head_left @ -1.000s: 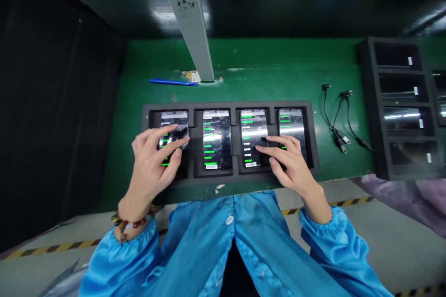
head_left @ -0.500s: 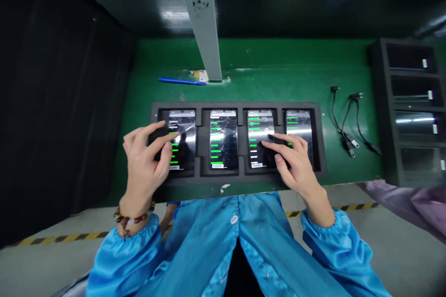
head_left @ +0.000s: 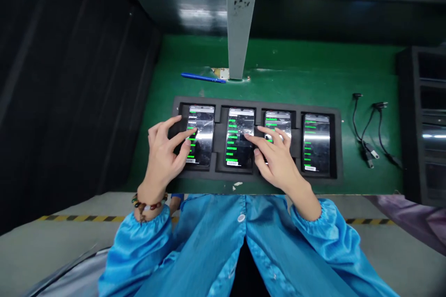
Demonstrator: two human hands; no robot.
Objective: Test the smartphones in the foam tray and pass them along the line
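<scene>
Several smartphones lie face up in the compartments of a black foam tray (head_left: 218, 175), their lit screens showing lists with green-highlighted lines. My left hand (head_left: 163, 155) is over the leftmost phone (head_left: 204, 143), fingers spread, index fingertip at its screen. My right hand (head_left: 278, 160) reaches across the third phone (head_left: 278, 118) and partly covers it. Its index fingertip is at the right side of the second phone's screen (head_left: 240, 148). The rightmost phone (head_left: 317, 143) lies uncovered in its compartment. Neither hand grips anything.
A blue pen (head_left: 203, 77) lies behind the tray, beside a grey metal post (head_left: 239, 32). Short black cables (head_left: 365, 139) lie on the green table (head_left: 299, 74) at right. Another black tray (head_left: 411, 125) stands at the far right. A black curtain (head_left: 80, 78) hangs at left.
My right hand has moved left from the third phone to the second one, uncovering the rightmost phone. My left hand stays at the leftmost phone. The whole view has shifted and tilted slightly.
</scene>
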